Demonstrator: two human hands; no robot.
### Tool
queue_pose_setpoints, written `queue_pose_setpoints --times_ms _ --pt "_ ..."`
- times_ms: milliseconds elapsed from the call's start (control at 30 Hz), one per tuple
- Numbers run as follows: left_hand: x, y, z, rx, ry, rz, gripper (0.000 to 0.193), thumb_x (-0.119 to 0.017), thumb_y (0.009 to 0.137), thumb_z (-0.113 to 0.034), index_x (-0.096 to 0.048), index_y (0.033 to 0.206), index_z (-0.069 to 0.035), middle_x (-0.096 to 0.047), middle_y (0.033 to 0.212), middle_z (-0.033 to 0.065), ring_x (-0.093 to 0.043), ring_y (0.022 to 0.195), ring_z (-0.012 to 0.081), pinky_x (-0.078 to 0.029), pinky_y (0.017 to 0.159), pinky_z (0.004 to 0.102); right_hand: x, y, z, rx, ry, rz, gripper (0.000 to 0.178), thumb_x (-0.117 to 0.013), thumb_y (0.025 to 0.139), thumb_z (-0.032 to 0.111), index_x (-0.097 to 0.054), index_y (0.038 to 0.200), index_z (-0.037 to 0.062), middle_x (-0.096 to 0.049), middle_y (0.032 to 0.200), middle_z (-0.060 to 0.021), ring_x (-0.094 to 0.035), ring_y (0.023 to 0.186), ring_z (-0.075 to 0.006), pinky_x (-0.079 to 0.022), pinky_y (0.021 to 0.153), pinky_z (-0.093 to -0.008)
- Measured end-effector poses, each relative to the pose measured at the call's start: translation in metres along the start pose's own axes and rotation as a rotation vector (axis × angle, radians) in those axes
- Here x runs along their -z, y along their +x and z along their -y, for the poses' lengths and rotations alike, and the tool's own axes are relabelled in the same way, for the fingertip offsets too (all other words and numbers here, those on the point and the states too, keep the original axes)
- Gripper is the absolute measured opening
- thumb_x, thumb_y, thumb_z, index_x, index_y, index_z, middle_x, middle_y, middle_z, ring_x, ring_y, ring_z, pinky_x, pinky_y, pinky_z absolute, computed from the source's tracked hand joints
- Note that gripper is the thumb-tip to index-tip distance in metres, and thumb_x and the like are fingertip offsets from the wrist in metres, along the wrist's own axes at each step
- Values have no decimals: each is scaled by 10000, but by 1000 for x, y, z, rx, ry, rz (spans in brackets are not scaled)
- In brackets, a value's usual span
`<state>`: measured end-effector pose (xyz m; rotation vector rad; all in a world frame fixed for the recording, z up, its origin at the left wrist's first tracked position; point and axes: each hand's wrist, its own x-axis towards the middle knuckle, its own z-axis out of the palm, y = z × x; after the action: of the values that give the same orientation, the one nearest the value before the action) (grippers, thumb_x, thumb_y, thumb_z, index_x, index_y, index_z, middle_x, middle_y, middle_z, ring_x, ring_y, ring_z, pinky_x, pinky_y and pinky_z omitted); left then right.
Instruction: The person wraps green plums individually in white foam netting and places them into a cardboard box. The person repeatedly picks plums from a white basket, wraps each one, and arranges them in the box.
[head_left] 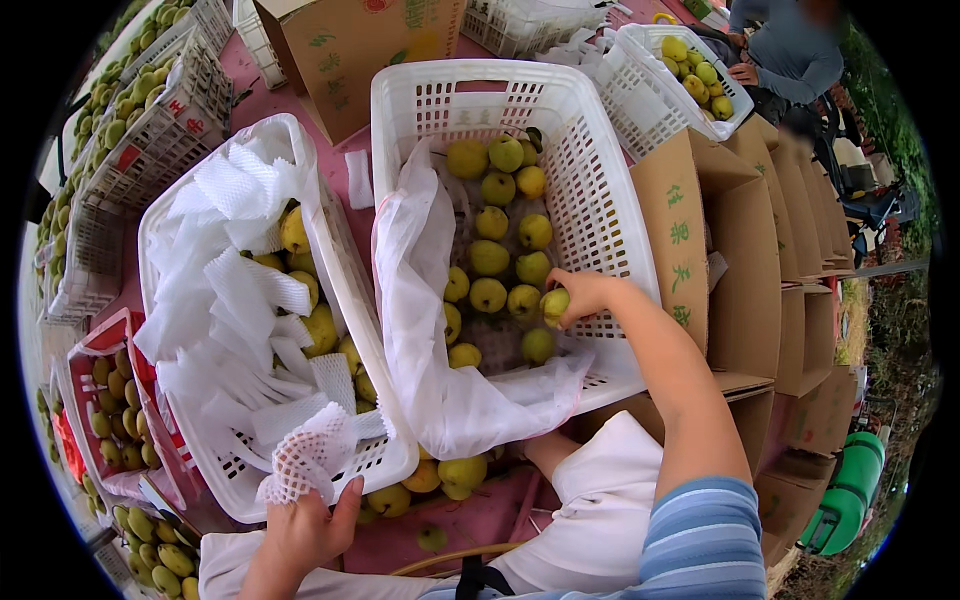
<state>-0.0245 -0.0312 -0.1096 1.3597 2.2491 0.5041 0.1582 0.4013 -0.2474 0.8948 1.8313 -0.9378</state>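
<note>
At the right side of the middle white crate (630, 240), my right hand (588, 296) grips a yellow-green pear (555, 305) between thumb and fingers. Several more pears (489, 258) lie loose inside that crate, whose near and left sides carry a thin white liner (420, 330). Low on the left, my left hand (308, 535) holds a white foam net sleeve (312, 452); the net covers its fingertips and the thumb stands outside. Just beyond it, the left white crate (305, 220) contains loose foam nets (235, 310) over yellow pears (321, 331).
Open cardboard boxes (745, 270) line the right side. A tall carton (345, 60) stands behind. Fruit-filled crates (160, 125) are stacked far left, and a red crate (160, 440) sits nearer. Several pears (462, 472) lie below the crates. Another person (795, 55) is at the far right.
</note>
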Motion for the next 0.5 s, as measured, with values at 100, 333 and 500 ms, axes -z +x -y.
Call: queue_pose_setpoints --times_ms 100,333,500 --pt "18 6 -17 323 -328 128 245 -709 823 -145 -621 893 72 -631 847 158 -610 714 239 -477 627 351 -1 -27 6 260 516 21 706 -733 737 458 -442 1271 100 -630 942 -129 -624 804 -197 -531 714 -314" --pt "29 25 -48 256 -1344 17 531 -705 853 -190 -450 1260 35 -582 1175 97 -566 1055 165 -443 933 306 -37 -149 117 753 1216 400 614 -409 914 633 -555 1143 82 -631 910 -106 -612 744 -215 -498 640 -336" --pt "24 22 -67 -86 -1397 18 553 -727 830 -208 -453 1249 26 -575 1177 97 -564 1071 174 -451 938 320 -72 -220 194 730 667 145 576 -363 940 615 -511 1081 77 -635 930 -106 -611 679 -181 -459 537 -290"
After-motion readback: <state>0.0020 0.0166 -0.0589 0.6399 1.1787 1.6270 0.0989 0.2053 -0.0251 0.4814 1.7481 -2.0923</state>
